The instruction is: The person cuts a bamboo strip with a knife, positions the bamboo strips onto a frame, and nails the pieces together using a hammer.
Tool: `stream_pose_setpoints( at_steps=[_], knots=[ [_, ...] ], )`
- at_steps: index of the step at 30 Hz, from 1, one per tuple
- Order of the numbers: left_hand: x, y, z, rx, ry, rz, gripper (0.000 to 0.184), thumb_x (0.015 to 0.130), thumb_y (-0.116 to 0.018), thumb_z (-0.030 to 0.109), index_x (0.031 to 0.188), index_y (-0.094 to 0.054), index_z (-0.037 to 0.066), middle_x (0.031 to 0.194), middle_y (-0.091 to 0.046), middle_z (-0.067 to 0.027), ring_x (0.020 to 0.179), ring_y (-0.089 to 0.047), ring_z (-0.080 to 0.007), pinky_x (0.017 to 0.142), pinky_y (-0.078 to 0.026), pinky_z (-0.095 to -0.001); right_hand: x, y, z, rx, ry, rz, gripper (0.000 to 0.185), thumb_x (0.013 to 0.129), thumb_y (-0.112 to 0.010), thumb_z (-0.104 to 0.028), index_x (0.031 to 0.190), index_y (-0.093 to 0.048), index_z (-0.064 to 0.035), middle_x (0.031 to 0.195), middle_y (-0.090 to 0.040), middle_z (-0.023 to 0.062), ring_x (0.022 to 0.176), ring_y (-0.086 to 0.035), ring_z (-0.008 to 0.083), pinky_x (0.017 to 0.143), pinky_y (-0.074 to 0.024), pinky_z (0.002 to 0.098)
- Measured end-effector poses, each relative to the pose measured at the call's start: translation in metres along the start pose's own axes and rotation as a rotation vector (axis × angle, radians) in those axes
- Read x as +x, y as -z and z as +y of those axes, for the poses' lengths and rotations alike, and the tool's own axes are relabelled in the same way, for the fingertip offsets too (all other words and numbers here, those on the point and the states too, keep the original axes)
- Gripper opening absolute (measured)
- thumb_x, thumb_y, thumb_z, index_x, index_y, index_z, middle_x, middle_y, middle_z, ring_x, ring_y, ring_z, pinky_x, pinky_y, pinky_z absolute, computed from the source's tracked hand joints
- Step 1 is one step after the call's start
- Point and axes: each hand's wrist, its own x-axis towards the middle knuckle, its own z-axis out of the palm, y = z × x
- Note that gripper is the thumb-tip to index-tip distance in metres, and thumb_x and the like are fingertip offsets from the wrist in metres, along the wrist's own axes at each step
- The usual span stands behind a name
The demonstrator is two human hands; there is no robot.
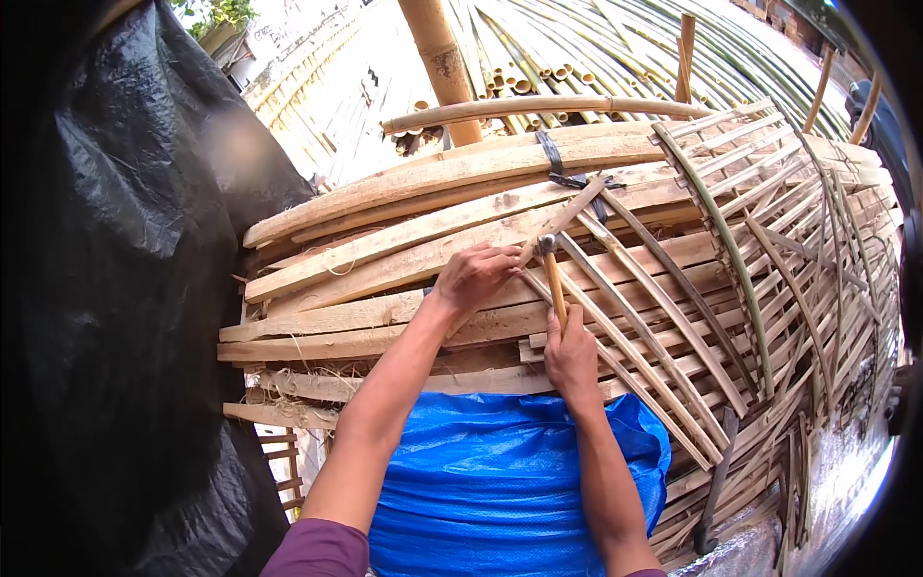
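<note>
My right hand (pixel 571 358) is wrapped around the wooden handle of a hammer (pixel 555 277), whose metal head rests at or just over a short bamboo slat (pixel 577 210). With fingers curled, my left hand (pixel 478 274) grips the lower left end of that slat; whether a nail is between the fingertips is hidden. The short slat crosses the upper ends of several long, thin slats (pixel 642 332), which run down to the right like a small frame. Beneath them lie thick sawn wooden beams (pixel 385 260).
A blue tarp (pixel 481 481) lies in front of me. Black plastic sheeting (pixel 135 240) hangs at left. Slatted bamboo panels (pixel 760 192) are stacked at right, near another hammer-like tool (pixel 711 500). An upright bamboo post (pixel 442 67) and piled bamboo poles (pixel 596 48) stand behind.
</note>
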Motion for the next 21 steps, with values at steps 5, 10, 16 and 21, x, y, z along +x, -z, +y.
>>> stream_pose_setpoints(
  at_steps=[5, 10, 16, 21],
  knots=[
    [0.005, 0.002, 0.003, 0.077, -0.025, -0.035, 0.017, 0.084, -0.074, 0.02, 0.095, -0.071, 0.007, 0.083, -0.072, -0.0051, 0.071, -0.067, -0.022, 0.062, -0.057, -0.0343, 0.001, 0.0, 0.001, -0.024, -0.006, -0.021, 0.023, 0.099, -0.051, -0.026, 0.107, -0.048, -0.0045, 0.065, -0.06, 0.0279, 0.065, -0.061, 0.0499, 0.057, -0.0441, 0.0597],
    [0.003, 0.001, 0.001, 0.138, 0.056, -0.084, 0.02, 0.084, -0.075, 0.027, 0.093, -0.073, 0.009, 0.073, -0.069, -0.0077, 0.064, -0.066, -0.0235, 0.054, -0.055, -0.0362, 0.001, -0.002, 0.002, -0.014, 0.0, -0.011, 0.023, 0.099, -0.052, -0.025, 0.106, -0.046, -0.0047, 0.065, -0.061, 0.0277, 0.065, -0.061, 0.0497, 0.056, -0.0442, 0.06],
    [0.004, 0.0, -0.003, 0.121, 0.099, -0.145, 0.02, 0.084, -0.075, 0.025, 0.098, -0.073, 0.012, 0.069, -0.067, -0.0112, 0.068, -0.068, -0.0266, 0.054, -0.054, -0.0363, 0.002, 0.0, -0.003, -0.064, 0.011, -0.012, 0.022, 0.098, -0.053, -0.025, 0.098, -0.044, -0.0051, 0.064, -0.061, 0.0273, 0.063, -0.061, 0.0497, 0.055, -0.0449, 0.0596],
    [0.011, -0.002, -0.015, 0.093, -0.045, -0.172, 0.032, 0.085, -0.073, 0.02, 0.114, -0.067, 0.009, 0.117, -0.066, -0.0149, 0.092, -0.069, -0.0314, 0.072, -0.06, -0.0375, 0.001, 0.001, -0.002, -0.045, 0.034, -0.011, 0.023, 0.098, -0.053, -0.026, 0.096, -0.045, -0.0045, 0.062, -0.06, 0.0263, 0.062, -0.061, 0.0488, 0.055, -0.0453, 0.059]
  ],
)
